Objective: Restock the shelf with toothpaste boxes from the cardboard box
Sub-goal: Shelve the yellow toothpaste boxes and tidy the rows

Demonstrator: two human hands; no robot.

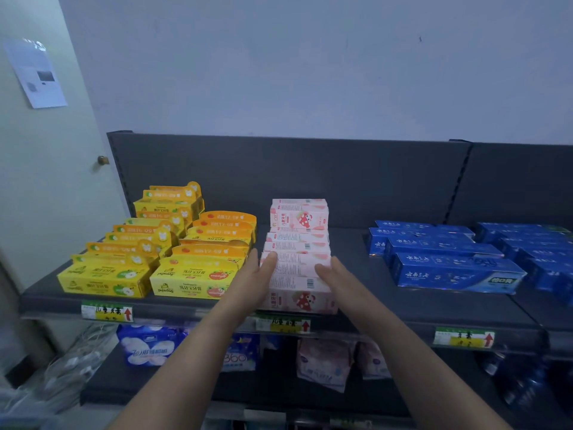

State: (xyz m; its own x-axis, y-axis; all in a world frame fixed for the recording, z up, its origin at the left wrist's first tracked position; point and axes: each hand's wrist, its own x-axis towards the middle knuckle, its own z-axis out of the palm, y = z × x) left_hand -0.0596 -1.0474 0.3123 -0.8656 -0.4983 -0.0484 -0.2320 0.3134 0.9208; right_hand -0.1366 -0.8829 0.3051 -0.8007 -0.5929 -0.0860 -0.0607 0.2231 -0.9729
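Note:
A row of pink-and-white toothpaste boxes (pixel 297 262) with a strawberry cartoon runs front to back in the middle of the dark grey shelf (pixel 403 302). My left hand (pixel 259 271) lies against the left side of the front boxes, fingers straight, thumb on top. On the right side of the same boxes my right hand (pixel 333 274) presses with straight fingers. One more pink box (pixel 299 214) stands on top at the back of the row. No cardboard box is in view.
Yellow and orange toothpaste boxes (pixel 161 252) fill the shelf's left part, blue boxes (pixel 449 259) the right. Price tags (pixel 282 324) line the shelf edge. Soft packs (pixel 148 342) lie on the lower shelf. A door with a knob (pixel 103 160) is at left.

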